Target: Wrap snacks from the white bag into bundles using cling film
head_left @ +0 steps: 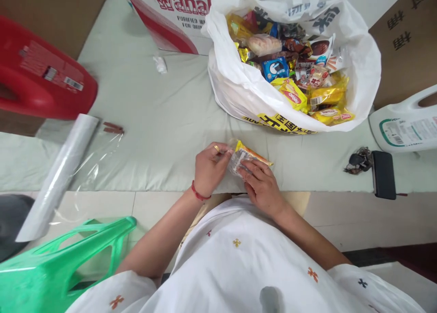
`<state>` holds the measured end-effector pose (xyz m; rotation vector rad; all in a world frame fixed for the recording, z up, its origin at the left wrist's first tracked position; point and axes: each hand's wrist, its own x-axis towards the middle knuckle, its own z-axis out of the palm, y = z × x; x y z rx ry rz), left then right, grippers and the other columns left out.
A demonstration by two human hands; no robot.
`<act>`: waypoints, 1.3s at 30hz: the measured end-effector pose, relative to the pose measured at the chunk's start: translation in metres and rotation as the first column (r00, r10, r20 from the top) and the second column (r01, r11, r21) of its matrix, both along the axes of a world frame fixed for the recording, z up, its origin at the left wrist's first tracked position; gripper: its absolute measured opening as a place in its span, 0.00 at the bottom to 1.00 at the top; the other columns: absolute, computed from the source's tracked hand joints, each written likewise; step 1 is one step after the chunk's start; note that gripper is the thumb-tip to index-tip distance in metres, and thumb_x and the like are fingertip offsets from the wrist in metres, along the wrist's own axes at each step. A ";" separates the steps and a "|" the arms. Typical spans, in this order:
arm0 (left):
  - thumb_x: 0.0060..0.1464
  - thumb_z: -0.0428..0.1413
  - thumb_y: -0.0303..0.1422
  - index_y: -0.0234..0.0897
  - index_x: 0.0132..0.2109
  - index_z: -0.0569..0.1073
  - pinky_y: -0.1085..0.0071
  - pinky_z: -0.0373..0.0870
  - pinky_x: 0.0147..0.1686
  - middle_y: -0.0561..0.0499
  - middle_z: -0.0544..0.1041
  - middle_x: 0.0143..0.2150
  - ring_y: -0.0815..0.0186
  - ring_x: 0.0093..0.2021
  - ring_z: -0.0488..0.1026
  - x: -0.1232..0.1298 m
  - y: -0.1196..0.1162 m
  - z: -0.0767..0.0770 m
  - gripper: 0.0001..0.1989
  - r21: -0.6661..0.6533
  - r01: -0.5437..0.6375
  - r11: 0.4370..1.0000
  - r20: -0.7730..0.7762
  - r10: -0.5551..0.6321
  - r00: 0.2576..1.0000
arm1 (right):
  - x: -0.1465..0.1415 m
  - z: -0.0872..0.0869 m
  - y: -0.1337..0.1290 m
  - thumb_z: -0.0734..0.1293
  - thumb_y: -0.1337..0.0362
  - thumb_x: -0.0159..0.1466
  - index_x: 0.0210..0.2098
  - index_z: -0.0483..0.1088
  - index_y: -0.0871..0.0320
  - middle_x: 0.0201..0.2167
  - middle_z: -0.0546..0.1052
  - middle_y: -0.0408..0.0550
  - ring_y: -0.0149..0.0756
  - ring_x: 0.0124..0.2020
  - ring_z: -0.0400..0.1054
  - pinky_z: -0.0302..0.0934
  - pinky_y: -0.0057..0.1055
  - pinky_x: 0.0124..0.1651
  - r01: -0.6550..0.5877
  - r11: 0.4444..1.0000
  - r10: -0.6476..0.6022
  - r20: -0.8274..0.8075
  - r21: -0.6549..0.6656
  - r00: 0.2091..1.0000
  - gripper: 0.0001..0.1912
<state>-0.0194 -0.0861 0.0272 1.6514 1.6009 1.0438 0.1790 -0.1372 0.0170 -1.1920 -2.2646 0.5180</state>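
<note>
A small yellow-and-orange snack packet (256, 156) lies near the table's front edge with clear plastic film (235, 161) around its left part. My left hand (210, 167) pinches the edge of that film between thumb and fingertips. My right hand (261, 183) grips the wrapped packet from the right, its fingers pressed over the top and covering part of it. Beyond both hands stands a white plastic bag (225, 92), wide at the mouth, full of packaged snacks.
At left a roll of clear film (59, 171) juts over the table edge beside a red jug (44, 71). A green plastic stool (30, 276) stands below. At right are a black phone (383, 174), a dark crumpled bundle (358, 161) and a white jug (406, 126). Cartons line the back.
</note>
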 end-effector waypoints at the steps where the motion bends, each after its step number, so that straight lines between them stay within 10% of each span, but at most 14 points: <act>1: 0.65 0.57 0.36 0.39 0.37 0.79 0.67 0.77 0.46 0.50 0.84 0.41 0.64 0.41 0.81 0.005 -0.005 0.005 0.09 0.044 0.030 0.999 0.003 -0.030 1.000 | -0.001 -0.001 0.000 0.63 0.71 0.70 0.66 0.72 0.49 0.65 0.75 0.50 0.50 0.66 0.64 0.65 0.55 0.68 0.007 1.000 -0.007 -0.004 0.000 1.000 0.27; 6: 0.70 0.50 0.33 0.39 0.54 0.76 0.59 0.75 0.61 0.42 0.82 0.59 0.58 0.62 0.78 0.026 -0.039 0.005 0.13 0.209 0.259 0.943 -0.123 -0.238 0.964 | -0.004 -0.003 0.001 0.63 0.70 0.69 0.59 0.76 0.54 0.60 0.77 0.56 0.51 0.66 0.64 0.64 0.55 0.69 0.047 0.999 -0.049 -0.094 -0.020 0.994 0.21; 12: 0.70 0.47 0.43 0.34 0.79 0.44 0.46 0.60 0.73 0.31 0.58 0.77 0.48 0.79 0.54 0.026 -0.050 -0.019 0.39 0.239 0.479 0.844 -0.244 -0.426 0.871 | 0.008 0.002 0.002 0.63 0.68 0.68 0.66 0.68 0.52 0.68 0.71 0.56 0.50 0.74 0.57 0.55 0.59 0.75 -0.012 0.981 -0.055 -0.332 -0.196 0.942 0.27; 16: 0.65 0.54 0.55 0.32 0.78 0.48 0.38 0.51 0.74 0.27 0.59 0.77 0.41 0.77 0.56 0.029 -0.047 -0.027 0.47 0.177 0.493 0.852 -0.427 -0.385 0.818 | 0.023 0.005 0.006 0.58 0.68 0.70 0.70 0.60 0.52 0.67 0.72 0.59 0.46 0.70 0.66 0.63 0.54 0.71 -0.011 0.919 -0.241 -0.584 -0.393 0.775 0.29; 19: 0.66 0.58 0.44 0.32 0.76 0.54 0.35 0.49 0.73 0.27 0.63 0.74 0.41 0.75 0.60 0.032 -0.046 -0.032 0.40 0.155 0.474 0.867 -0.541 -0.326 0.775 | 0.038 0.014 0.018 0.57 0.67 0.72 0.68 0.64 0.51 0.63 0.76 0.57 0.46 0.66 0.70 0.67 0.53 0.68 0.122 0.930 -0.303 -0.535 -0.348 0.788 0.26; 23: 0.65 0.57 0.33 0.35 0.76 0.57 0.42 0.56 0.71 0.30 0.67 0.73 0.46 0.75 0.62 0.029 -0.044 -0.038 0.36 0.168 0.478 0.862 -0.560 -0.315 0.766 | 0.053 0.025 0.044 0.59 0.76 0.66 0.73 0.63 0.48 0.71 0.68 0.51 0.48 0.76 0.55 0.53 0.59 0.76 -0.085 0.989 0.068 -0.138 -0.121 0.988 0.38; 26: 0.66 0.57 0.33 0.37 0.76 0.58 0.44 0.58 0.72 0.34 0.69 0.72 0.47 0.75 0.62 0.022 -0.042 -0.040 0.35 0.206 0.471 0.858 -0.556 -0.294 0.778 | 0.060 0.020 0.059 0.57 0.81 0.63 0.78 0.53 0.51 0.77 0.59 0.51 0.43 0.79 0.49 0.50 0.57 0.78 -0.337 0.924 0.346 0.017 -0.179 0.938 0.46; 31: 0.68 0.53 0.29 0.43 0.77 0.58 0.47 0.63 0.71 0.39 0.73 0.70 0.51 0.75 0.63 0.011 -0.047 -0.041 0.33 0.321 0.424 0.847 -0.493 -0.232 0.838 | 0.064 -0.001 0.061 0.66 0.67 0.69 0.79 0.47 0.54 0.79 0.52 0.57 0.44 0.79 0.48 0.53 0.52 0.77 -0.414 0.889 0.409 -0.069 -0.197 0.910 0.43; 39: 0.71 0.53 0.40 0.41 0.63 0.75 0.57 0.72 0.64 0.43 0.81 0.61 0.56 0.62 0.77 0.023 -0.044 -0.004 0.19 0.071 0.078 0.994 0.088 -0.084 0.992 | 0.037 0.004 0.048 0.67 0.45 0.72 0.63 0.73 0.52 0.53 0.81 0.54 0.45 0.53 0.72 0.69 0.45 0.59 0.013 0.991 -0.062 -0.368 -0.134 0.928 0.26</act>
